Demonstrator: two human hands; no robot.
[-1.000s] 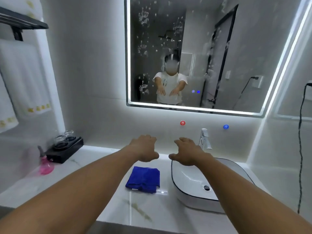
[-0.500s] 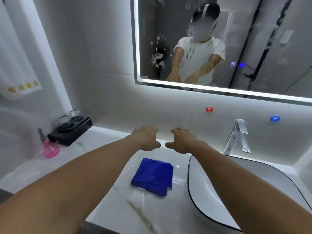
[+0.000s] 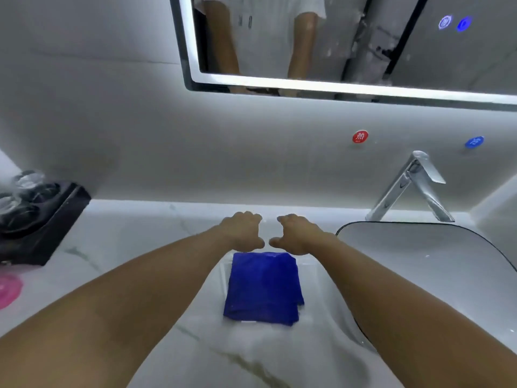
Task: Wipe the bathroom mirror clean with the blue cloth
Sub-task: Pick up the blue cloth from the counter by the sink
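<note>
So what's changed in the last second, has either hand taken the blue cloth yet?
The view has dipped toward the counter, so only the lower edge of the mirror shows. The left hand and right hand have closed in side by side on the far edge of the blue cloth, but neither grips it. The cloth stays folded on the counter beside the basin.
</note>
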